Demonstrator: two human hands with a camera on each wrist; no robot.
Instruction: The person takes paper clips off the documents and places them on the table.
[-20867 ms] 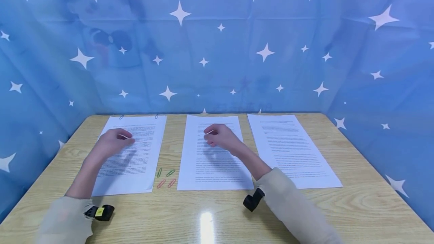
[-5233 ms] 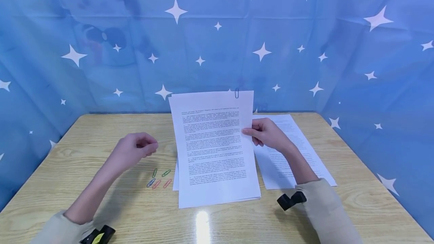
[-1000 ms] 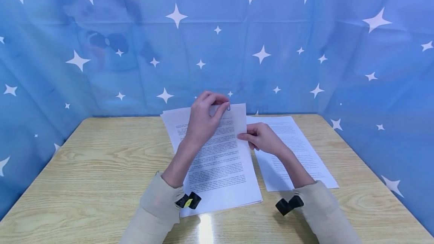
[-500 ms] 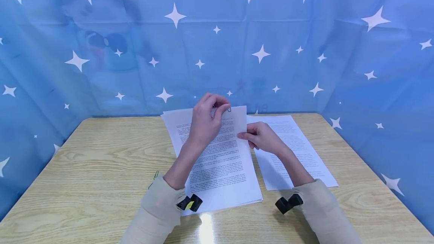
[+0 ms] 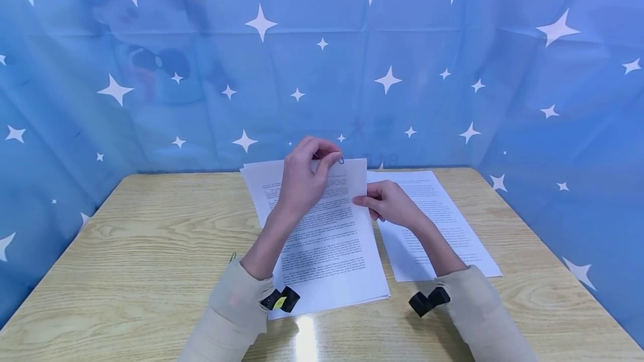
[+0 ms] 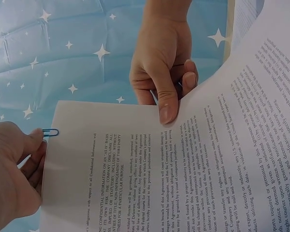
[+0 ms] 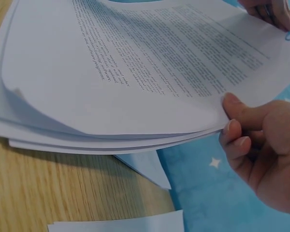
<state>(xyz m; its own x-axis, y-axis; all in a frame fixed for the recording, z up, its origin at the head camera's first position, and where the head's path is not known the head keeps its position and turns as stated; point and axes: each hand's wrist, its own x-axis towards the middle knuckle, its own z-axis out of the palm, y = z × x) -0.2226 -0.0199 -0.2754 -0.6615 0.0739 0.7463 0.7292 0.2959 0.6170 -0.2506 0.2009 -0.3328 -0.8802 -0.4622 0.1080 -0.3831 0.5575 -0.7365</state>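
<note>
A printed paper stack (image 5: 327, 256) is held up and tilted over the middle of the table. My right hand (image 5: 389, 204) grips its right edge, thumb (image 7: 237, 108) on the front sheet and fingers behind. At the top edge my left hand (image 5: 307, 175) pinches a blue paper clip (image 6: 50, 132) between thumb and fingertips. Part of the clip sits over the sheet, and its other end projects past the edge into the fingers. The lower pages (image 7: 48, 146) fan apart slightly. The left forearm covers part of the text.
Another printed paper stack (image 5: 437, 228) lies on the wooden table (image 5: 151, 250) at the right, partly behind the right hand. A green paper clip (image 5: 233, 257) shows beside the left sleeve. A blue starred curtain (image 5: 322, 71) surrounds the table's back and sides.
Since the oldest frame, the left stack has been lifted to the middle. My left hand has moved from the left to the clip. Over the last second both hands stay nearly still.
</note>
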